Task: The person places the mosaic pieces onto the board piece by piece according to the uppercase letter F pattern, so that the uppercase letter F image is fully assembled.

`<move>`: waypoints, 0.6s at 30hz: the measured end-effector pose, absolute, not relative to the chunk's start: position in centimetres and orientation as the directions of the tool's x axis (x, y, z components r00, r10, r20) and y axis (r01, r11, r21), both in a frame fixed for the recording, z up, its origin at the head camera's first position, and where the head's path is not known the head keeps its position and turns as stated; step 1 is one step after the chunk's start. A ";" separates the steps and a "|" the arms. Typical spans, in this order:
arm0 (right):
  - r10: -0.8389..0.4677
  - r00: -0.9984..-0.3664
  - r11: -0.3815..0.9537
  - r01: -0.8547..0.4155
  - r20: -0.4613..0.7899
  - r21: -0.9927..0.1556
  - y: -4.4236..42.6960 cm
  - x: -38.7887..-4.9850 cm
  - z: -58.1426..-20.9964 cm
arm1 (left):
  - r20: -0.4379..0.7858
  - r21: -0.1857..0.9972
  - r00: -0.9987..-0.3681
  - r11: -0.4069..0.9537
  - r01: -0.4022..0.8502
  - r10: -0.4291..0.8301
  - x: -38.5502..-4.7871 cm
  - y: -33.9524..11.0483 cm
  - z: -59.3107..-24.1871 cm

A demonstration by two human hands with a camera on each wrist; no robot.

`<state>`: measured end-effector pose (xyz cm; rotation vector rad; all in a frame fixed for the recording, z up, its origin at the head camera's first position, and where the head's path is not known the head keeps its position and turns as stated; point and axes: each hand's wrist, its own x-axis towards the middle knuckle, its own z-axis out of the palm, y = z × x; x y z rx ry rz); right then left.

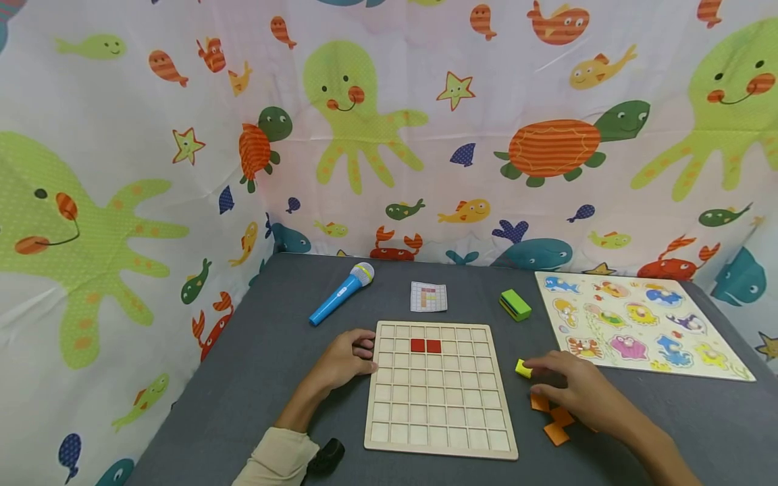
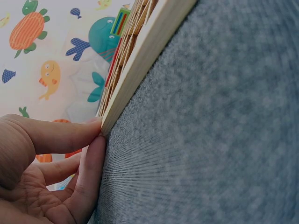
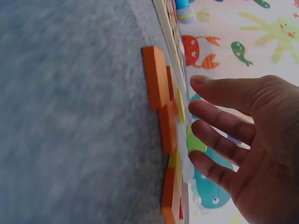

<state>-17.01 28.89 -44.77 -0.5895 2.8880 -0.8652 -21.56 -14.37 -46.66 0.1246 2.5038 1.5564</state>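
Left hand [image 1: 344,358] pinches pale wooden grid [image 1: 436,397]; empty, spread right hand [image 1: 577,386] could, dipping, scatter orange square tiles [image 1: 556,434] beside it.

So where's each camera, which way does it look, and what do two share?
Head: worn on the head, facing forward and down at the table, grid board and sea-animal cloth; left hand, right hand and forearms show.
Left wrist: worn there, facing along the board's edge towards the cloth; the left hand shows, touching the board.
Right wrist: worn there, facing the orange blocks and cloth; the right hand shows.
Head and right wrist both see the orange blocks.
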 end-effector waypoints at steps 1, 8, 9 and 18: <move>-0.373 -0.927 0.773 -0.335 0.040 -0.539 29.1 -16.9 -44.9 | -0.119 0.895 -0.978 0.446 -0.031 0.171 -21.5 -14.4 -46.7; -0.339 -0.940 0.789 -0.274 -0.018 -0.550 30.4 -16.3 -44.8 | -0.125 0.893 -0.978 0.448 -0.037 0.169 -21.5 -14.4 -46.6; -0.339 -0.940 0.789 -0.269 -0.026 -0.552 30.6 -16.3 -44.8 | -0.126 0.893 -0.978 0.448 -0.038 0.168 -21.5 -14.4 -46.6; -0.283 -0.956 0.824 -0.199 -0.082 -0.530 32.1 -15.5 -44.7 | -0.120 0.893 -0.979 0.448 -0.035 0.164 -21.6 -14.3 -46.7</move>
